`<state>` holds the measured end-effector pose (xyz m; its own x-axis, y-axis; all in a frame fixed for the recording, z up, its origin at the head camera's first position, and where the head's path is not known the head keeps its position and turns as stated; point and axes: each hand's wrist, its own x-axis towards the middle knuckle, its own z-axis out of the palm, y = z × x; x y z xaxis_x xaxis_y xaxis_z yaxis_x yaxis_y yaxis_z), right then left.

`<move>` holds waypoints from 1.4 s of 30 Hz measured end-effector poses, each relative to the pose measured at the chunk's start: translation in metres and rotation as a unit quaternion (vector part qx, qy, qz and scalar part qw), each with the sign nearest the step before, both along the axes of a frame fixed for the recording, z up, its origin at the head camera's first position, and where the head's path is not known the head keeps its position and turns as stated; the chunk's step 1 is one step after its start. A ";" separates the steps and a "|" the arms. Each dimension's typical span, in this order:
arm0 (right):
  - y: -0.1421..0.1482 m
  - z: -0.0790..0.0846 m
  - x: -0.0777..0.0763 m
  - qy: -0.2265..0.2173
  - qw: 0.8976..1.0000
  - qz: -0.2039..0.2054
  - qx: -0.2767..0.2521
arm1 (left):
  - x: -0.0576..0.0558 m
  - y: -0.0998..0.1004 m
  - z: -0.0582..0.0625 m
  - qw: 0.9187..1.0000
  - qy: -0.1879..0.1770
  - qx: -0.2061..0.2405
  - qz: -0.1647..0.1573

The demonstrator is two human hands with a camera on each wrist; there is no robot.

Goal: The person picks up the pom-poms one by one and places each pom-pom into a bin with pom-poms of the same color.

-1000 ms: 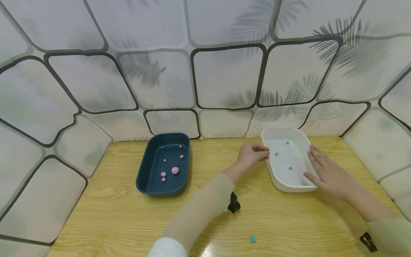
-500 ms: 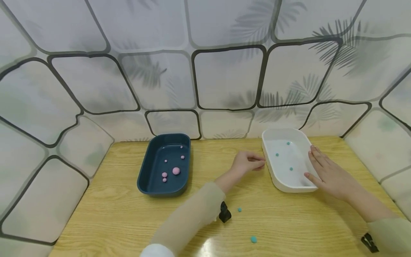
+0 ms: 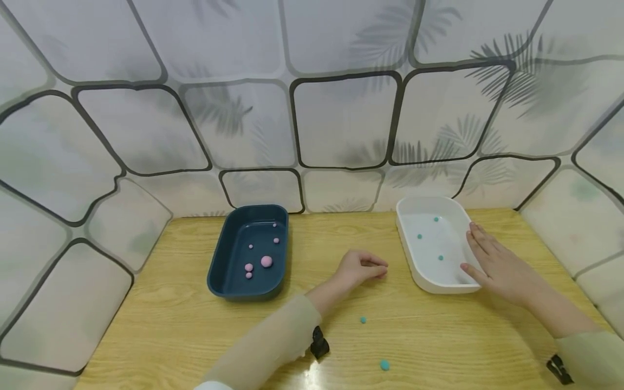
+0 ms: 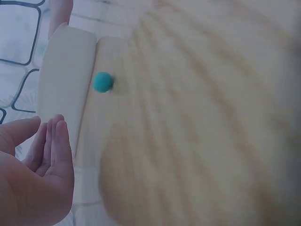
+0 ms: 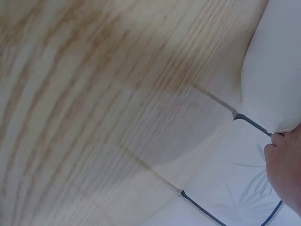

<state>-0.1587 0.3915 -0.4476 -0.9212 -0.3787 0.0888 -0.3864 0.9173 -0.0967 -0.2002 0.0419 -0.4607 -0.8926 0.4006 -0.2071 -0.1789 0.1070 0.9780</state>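
My left hand (image 3: 361, 268) hovers over the table left of the white tray (image 3: 418, 268). In the left wrist view a gap shows between the thumb and the loosely bent fingers (image 4: 60, 141), and nothing is held. Closest to it on the wood is a small teal ball (image 3: 363, 320); a larger teal ball (image 3: 384, 365) lies nearer the front. Several tiny teal balls (image 3: 441, 258) sit inside the white tray. Across that tray's right rim rests my right hand (image 3: 502, 265), fingers fairly straight; in the right wrist view only part of it shows, against the tray's outer wall (image 5: 275, 70).
A dark blue tray (image 3: 219, 265) stands on the left with several pink balls (image 3: 266, 261) of different sizes in it. Patterned panels (image 3: 346, 119) enclose the wooden table (image 3: 161, 325) at the back and sides. Black clips (image 3: 319, 343) are attached at both sleeves.
My left hand has drawn back from the white tray's left rim, leftward and toward the front, and its thumb and fingers have parted. The small teal ball has come into full view. My right hand stays put.
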 end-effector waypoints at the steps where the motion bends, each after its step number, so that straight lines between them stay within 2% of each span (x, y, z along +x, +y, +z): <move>1: 0.000 0.000 0.000 0.002 1.000 0.001 0.000 | 0.002 -0.003 -0.002 1.000 -0.004 0.002 -0.002; 5: 0.000 -0.001 0.000 0.010 1.000 0.003 -0.004 | 0.009 -0.014 -0.007 1.000 -0.008 0.009 -0.009; 10: 0.000 -0.001 0.000 0.012 1.000 0.005 -0.005 | 0.017 -0.026 -0.011 1.000 0.000 -0.005 -0.019; 20: 0.001 -0.001 0.000 0.008 1.000 0.003 -0.002 | 0.034 -0.049 -0.014 0.999 0.013 -0.009 -0.037; 30: -0.001 0.000 0.001 0.008 1.000 0.001 -0.003 | 0.041 -0.066 -0.016 0.996 0.042 -0.052 -0.062; 34: -0.001 0.001 0.000 0.010 1.000 -0.001 -0.003 | 0.042 -0.071 -0.016 0.992 0.062 -0.067 -0.088; 42: -0.001 0.001 0.000 0.008 1.000 0.000 -0.004 | 0.044 -0.077 -0.014 0.977 0.094 -0.067 -0.177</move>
